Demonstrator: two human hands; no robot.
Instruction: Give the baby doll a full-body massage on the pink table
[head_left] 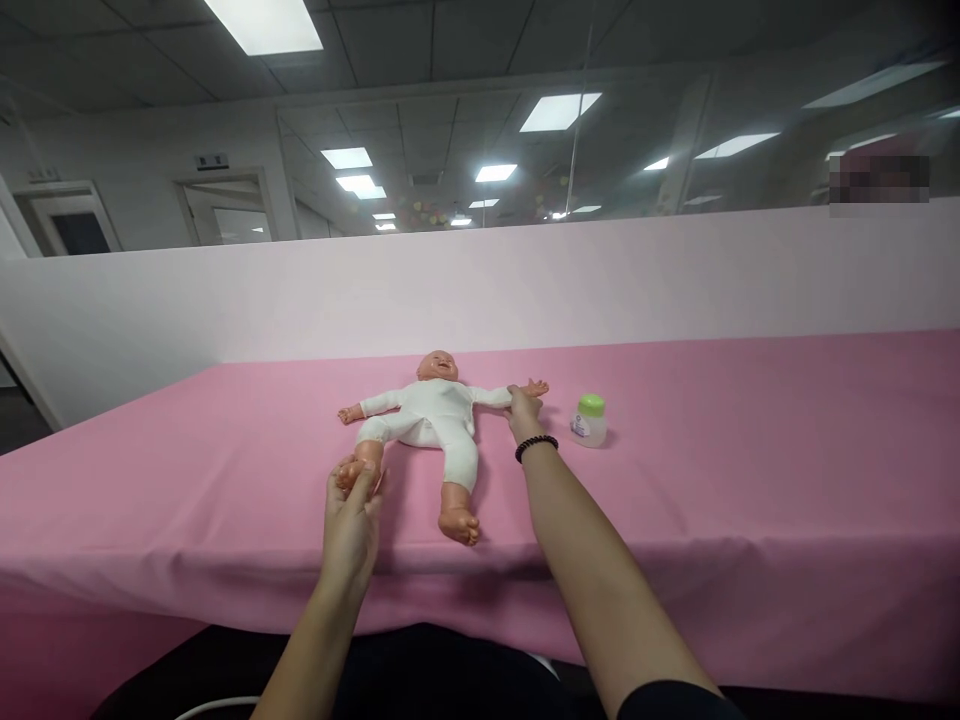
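A baby doll [437, 408] with a white cloth body lies on its back, its head toward the wall and its arms spread. My left hand [352, 520] is closed around the doll's foot on the left side, which is lifted a little. Around the doll's forearm on the right side, my right hand [523, 412] is closed near the wrist, its fingers partly hidden. The doll's other leg rests on the cloth, foot toward me. Just right of my right hand stands a small clear jar [590, 428] with a green lid, upright.
A pink cloth [712, 440] covers the table and hangs over its front edge. Behind it runs a low white wall [480, 290] with glass above. A black bead bracelet [536, 446] is on my right wrist.
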